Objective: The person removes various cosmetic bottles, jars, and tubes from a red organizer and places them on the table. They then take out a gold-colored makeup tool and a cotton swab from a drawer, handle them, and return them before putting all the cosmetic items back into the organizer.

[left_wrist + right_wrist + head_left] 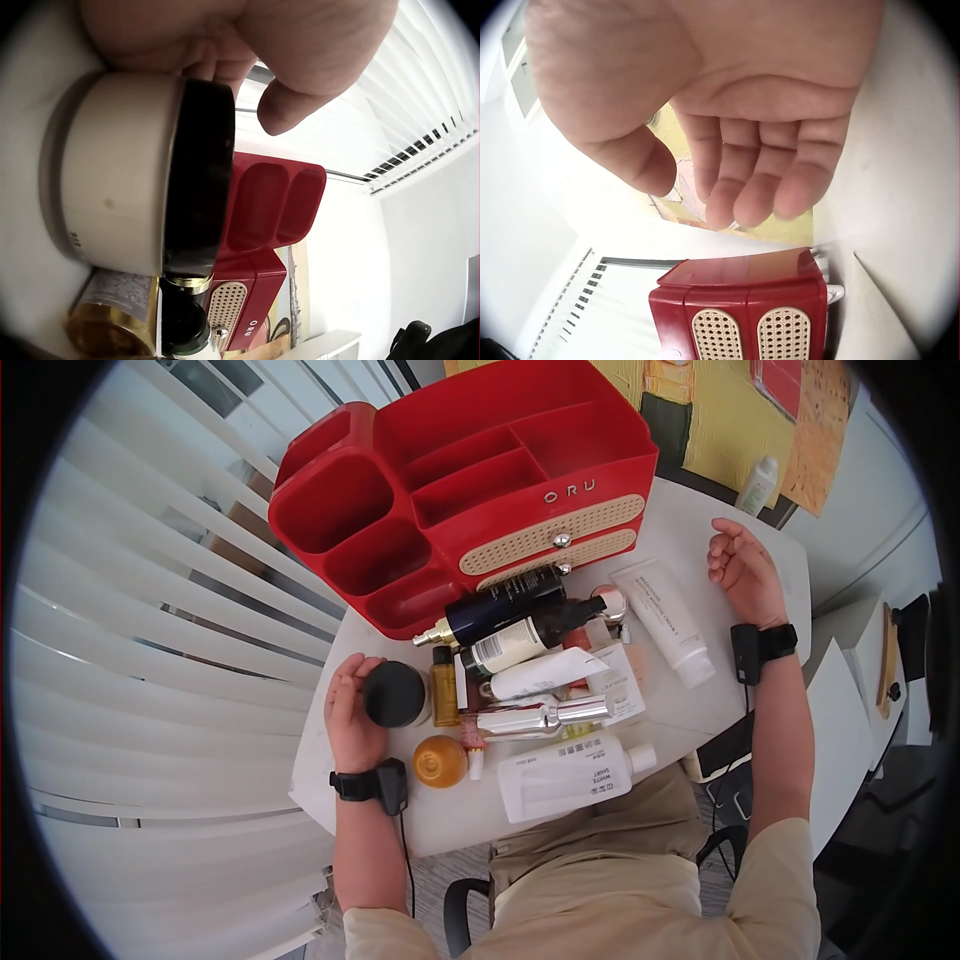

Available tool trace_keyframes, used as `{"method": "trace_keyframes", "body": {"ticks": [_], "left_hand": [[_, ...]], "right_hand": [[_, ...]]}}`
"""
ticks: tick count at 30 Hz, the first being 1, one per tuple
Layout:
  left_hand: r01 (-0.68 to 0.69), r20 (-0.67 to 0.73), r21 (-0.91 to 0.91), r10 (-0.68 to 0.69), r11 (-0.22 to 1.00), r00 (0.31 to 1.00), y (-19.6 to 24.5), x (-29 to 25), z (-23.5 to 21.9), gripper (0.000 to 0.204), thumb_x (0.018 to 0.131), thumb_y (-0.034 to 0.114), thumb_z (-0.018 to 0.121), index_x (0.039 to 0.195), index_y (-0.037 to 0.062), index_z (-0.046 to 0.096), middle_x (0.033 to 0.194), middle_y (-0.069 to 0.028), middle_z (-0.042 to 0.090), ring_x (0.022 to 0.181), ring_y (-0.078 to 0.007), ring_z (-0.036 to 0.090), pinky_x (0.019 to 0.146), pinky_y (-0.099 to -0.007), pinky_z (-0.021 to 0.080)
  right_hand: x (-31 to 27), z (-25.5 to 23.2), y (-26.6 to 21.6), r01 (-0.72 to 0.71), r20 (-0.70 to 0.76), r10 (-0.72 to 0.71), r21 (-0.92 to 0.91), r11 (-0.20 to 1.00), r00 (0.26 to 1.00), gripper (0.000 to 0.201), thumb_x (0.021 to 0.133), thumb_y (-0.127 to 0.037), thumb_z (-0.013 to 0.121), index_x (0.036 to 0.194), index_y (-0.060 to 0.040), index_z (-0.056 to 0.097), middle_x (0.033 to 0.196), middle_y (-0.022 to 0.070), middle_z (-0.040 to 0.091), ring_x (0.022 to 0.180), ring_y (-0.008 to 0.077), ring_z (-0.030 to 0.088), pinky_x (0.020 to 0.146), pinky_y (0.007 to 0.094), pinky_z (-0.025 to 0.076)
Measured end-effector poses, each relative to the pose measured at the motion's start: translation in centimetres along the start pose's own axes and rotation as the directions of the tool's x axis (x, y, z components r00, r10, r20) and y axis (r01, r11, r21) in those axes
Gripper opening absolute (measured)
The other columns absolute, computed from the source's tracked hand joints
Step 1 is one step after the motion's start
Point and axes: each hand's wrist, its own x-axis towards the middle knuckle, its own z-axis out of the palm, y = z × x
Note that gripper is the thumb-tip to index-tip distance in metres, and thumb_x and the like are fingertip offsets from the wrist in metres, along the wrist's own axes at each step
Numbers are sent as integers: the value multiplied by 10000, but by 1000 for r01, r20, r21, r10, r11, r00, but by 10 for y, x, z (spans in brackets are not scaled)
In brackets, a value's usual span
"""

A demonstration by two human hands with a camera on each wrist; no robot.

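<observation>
The left hand (355,712) lies at the table's left side, beside a jar with a black lid (394,694); in the left wrist view the jar (120,172) stands by the palm, its lid near the thumb, and whether skin touches it I cannot tell. The right hand (745,572) rests at the right side, fingers loosely bent, holding nothing; the right wrist view shows the same empty hand (727,112). Between the hands lie a dark blue pump bottle (505,605), a white tube (665,622), a silver tube (545,716) and a white bottle (565,778).
A red organizer (450,515) with several compartments and two drawer fronts stands at the back of the white table (450,830). An amber round bottle (440,761) and a gold bottle (445,690) are near the left hand. Blinds (150,610) hang at the left.
</observation>
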Motion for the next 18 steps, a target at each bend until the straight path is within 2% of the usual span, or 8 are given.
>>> {"method": "trace_keyframes", "body": {"ticks": [18], "left_hand": [[-27, -17, 37, 28, 999, 999, 1, -3, 3, 380, 991, 256, 493, 1246, -22, 533, 1154, -173, 639, 1120, -284, 581, 996, -406, 456]], "right_hand": [[-3, 7, 0, -28, -34, 26, -63, 998, 999, 324, 961, -193, 516, 1228, -19, 574, 918, 20, 632, 798, 95, 583, 672, 227, 468]]}}
